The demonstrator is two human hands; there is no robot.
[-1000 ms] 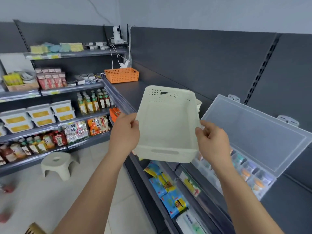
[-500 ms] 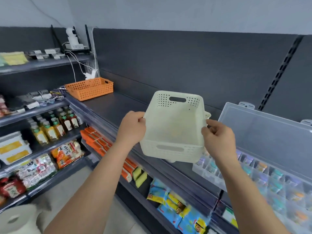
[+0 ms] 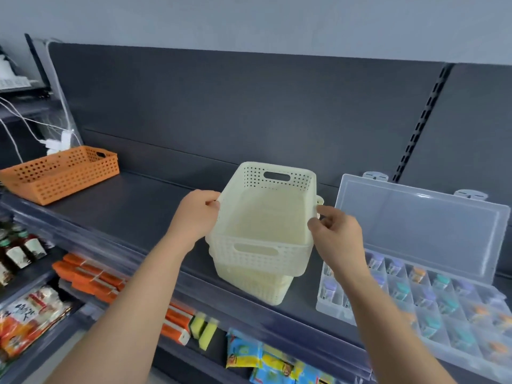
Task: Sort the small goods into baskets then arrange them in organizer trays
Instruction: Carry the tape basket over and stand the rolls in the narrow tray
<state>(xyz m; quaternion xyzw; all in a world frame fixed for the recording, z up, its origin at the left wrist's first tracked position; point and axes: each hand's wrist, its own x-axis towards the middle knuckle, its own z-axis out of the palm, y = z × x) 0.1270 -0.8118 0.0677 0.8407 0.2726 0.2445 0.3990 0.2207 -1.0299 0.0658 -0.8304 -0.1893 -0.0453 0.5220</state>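
I hold an empty cream perforated basket (image 3: 263, 245) level over the dark shelf (image 3: 133, 212). My left hand (image 3: 198, 214) grips its left rim and my right hand (image 3: 336, 234) grips its right rim. Below it sits a second cream basket (image 3: 266, 289), nested under the top one and mostly hidden. To the right lies a clear organizer tray (image 3: 415, 303), its lid (image 3: 421, 223) propped open against the back panel. The tray's compartments hold small purple, teal and orange goods.
An orange perforated basket (image 3: 61, 173) stands at the shelf's far left, near white cables. Lower shelves carry bottles (image 3: 19, 250), orange packs (image 3: 91, 281), yellow sponges (image 3: 205, 328) and snack packets (image 3: 266, 358). The stretch of shelf between the two baskets is bare.
The view swung right and down. The cream basket came from tilted and raised to level and low over the shelf, nested on a second basket now in view.
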